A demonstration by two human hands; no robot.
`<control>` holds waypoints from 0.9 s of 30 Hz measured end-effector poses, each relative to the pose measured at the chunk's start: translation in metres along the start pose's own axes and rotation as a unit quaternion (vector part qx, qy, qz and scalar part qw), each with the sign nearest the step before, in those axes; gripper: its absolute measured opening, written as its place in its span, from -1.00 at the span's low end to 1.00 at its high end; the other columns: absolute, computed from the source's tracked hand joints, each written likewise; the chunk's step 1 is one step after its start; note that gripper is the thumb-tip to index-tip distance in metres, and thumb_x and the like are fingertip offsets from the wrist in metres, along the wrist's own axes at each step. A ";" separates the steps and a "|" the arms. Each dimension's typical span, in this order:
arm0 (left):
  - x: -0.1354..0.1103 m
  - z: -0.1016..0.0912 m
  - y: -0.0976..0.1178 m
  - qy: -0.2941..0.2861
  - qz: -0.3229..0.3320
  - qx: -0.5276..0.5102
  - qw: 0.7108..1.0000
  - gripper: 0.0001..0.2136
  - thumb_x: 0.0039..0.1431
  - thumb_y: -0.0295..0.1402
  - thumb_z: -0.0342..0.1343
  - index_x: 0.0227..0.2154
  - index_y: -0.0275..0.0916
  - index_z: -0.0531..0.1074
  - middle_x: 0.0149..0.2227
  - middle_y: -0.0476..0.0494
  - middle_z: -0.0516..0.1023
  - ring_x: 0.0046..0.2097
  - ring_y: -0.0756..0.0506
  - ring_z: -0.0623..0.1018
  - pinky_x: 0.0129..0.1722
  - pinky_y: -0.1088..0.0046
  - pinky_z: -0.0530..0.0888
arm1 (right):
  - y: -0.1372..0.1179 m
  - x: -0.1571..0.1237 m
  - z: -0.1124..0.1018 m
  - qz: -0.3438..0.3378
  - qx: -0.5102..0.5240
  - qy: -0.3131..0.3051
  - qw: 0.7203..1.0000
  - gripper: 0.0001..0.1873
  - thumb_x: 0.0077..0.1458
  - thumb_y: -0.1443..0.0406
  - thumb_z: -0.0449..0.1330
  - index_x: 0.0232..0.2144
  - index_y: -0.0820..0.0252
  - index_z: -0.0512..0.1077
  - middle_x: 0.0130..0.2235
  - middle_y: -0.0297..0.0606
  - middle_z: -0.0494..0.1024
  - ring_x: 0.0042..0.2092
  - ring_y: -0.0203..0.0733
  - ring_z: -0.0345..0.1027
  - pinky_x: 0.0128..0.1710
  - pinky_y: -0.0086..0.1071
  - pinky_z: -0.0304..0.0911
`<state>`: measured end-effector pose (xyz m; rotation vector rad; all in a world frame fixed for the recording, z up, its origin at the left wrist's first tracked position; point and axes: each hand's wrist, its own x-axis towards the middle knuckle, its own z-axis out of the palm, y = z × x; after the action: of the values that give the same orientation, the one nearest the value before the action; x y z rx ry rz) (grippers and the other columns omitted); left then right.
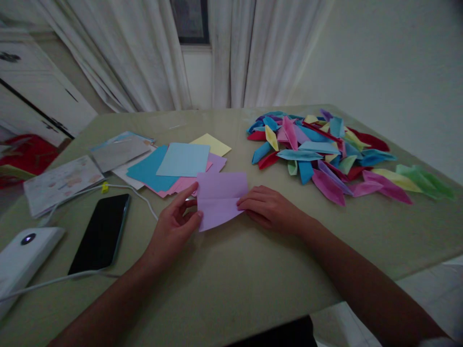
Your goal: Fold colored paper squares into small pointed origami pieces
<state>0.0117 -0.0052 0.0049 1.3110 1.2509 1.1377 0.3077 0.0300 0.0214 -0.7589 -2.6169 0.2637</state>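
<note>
A purple sheet of paper (pixel 221 190) with a crease running across its middle is held up just above the table. My left hand (pixel 177 219) grips its left edge, thumb near the lower part and forefinger near the upper corner. On the right edge, the fingers of my right hand (pixel 265 207) pinch the paper close to the crease; its thumb is hidden. Behind the sheet lies a loose stack of coloured paper, with a light blue square (pixel 183 159) on top and a darker blue sheet (pixel 152 169) beside it.
Folded paper pieces (pixel 307 149) in many colours are heaped at the back right. To the left lie a black phone (pixel 99 233), a white power bank (pixel 27 260) with a white cable (pixel 135 190), and patterned packets (pixel 63 183). Curtains (pixel 235 53) hang behind the table (pixel 202 299).
</note>
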 end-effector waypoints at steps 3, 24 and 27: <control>0.001 -0.004 0.000 0.012 0.152 0.157 0.976 -0.43 0.31 -0.30 0.32 0.37 -0.06 0.44 0.47 -0.27 0.35 0.41 -0.30 0.45 0.26 0.10 0.55 | -0.003 0.003 0.001 0.042 0.049 -0.033 0.997 -0.78 0.51 0.31 0.12 -0.03 0.20 0.58 0.05 -0.02 0.71 0.05 0.01 0.57 0.10 -0.12 0.42; -0.005 -0.001 -0.008 -0.117 0.258 0.388 0.877 -0.77 0.55 -0.32 0.08 0.06 -0.23 0.60 -0.06 -0.19 0.69 -0.07 -0.16 0.68 -0.02 0.28 0.62 | -0.007 0.006 0.002 0.213 0.085 -0.018 0.973 -0.86 0.41 0.28 0.29 -0.23 0.23 0.53 -0.28 -0.25 0.57 -0.29 -0.20 0.39 -0.24 -0.36 0.14; -0.005 0.001 -0.008 -0.103 0.298 0.423 0.850 -0.75 0.55 -0.35 0.07 0.03 -0.28 0.63 -0.08 -0.24 0.66 -0.07 -0.18 0.65 -0.03 0.26 0.63 | -0.008 0.006 0.004 0.229 0.055 -0.028 0.972 -0.84 0.39 0.26 0.32 -0.25 0.23 0.51 -0.28 -0.25 0.54 -0.30 -0.19 0.36 -0.25 -0.35 0.11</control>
<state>0.0121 -0.0103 -0.0033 2.5509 1.2556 0.7928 0.2975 0.0266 0.0224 -1.3249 -2.4199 0.5620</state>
